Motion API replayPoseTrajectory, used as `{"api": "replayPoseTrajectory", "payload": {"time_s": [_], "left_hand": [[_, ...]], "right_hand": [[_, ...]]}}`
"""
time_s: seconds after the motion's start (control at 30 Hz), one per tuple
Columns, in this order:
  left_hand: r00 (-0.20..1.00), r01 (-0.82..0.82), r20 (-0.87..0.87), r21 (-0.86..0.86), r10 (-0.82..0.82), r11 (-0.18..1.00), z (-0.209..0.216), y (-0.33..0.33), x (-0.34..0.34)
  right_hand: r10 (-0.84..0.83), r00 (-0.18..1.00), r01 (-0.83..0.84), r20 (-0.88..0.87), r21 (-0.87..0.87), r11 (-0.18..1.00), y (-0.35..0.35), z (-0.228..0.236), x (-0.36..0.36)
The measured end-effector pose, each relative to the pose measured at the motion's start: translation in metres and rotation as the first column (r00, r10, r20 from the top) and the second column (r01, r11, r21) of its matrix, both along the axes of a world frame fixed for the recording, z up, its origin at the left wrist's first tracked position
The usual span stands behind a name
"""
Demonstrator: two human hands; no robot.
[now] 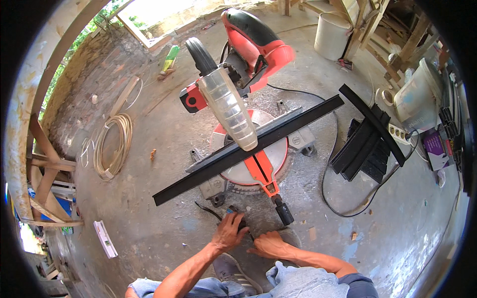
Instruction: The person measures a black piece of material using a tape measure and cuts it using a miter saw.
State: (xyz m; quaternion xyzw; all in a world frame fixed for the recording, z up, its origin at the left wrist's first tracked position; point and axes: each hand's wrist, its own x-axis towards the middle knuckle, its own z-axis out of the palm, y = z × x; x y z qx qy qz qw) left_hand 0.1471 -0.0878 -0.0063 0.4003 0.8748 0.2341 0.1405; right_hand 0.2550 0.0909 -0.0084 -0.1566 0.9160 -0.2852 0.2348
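My left hand (229,232) is closed around a dark object with a bit of blue, low in front of the saw. Its kind is mostly hidden by the fingers, and a thin black piece sticks out beyond it to the left. Close by, my right hand (271,246) is curled into a fist near the dark object's lower end; what it pinches, if anything, does not show. Ahead stands a red and black mitre saw (266,54) with a clear blade guard (231,109). A long black profile (198,181) lies slantwise across the saw's table, under the guard.
Black profile offcuts (365,149) are stacked on the floor at right, near a power strip (399,134). A black cable (325,184) loops around them. Left lie a coil of pale tubing (115,144) and a spirit level (105,239). White buckets (333,37) stand at far right.
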Motion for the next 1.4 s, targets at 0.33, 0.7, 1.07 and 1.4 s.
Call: {"api": "replayPoseTrajectory", "payload": {"time_s": [0.33, 0.7, 1.07, 1.4], "left_hand": [[0.8, -0.453, -0.474, -0.072, 0.369, 0.889, 0.042, -0.071, -0.146], [0.901, -0.349, -0.295, -0.056, 0.318, 0.936, 0.037, -0.052, -0.158], [0.918, -0.332, -0.196, 0.102, 0.346, 0.938, 0.028, -0.045, -0.167], [0.928, -0.322, -0.159, 0.109, 0.336, 0.94, 0.035, -0.038, -0.167]], "right_hand": [[-0.922, 0.164, 0.729, -0.352, -0.586, 0.354, 0.127, 0.031, -0.122], [-0.955, -0.191, 0.857, -0.226, -0.514, -0.049, 0.223, -0.014, -0.204], [-0.987, -0.156, 0.746, 0.047, -0.649, -0.149, 0.259, -0.058, -0.211], [-0.985, -0.157, 0.632, 0.065, -0.76, -0.151, 0.256, -0.057, -0.211]]}}
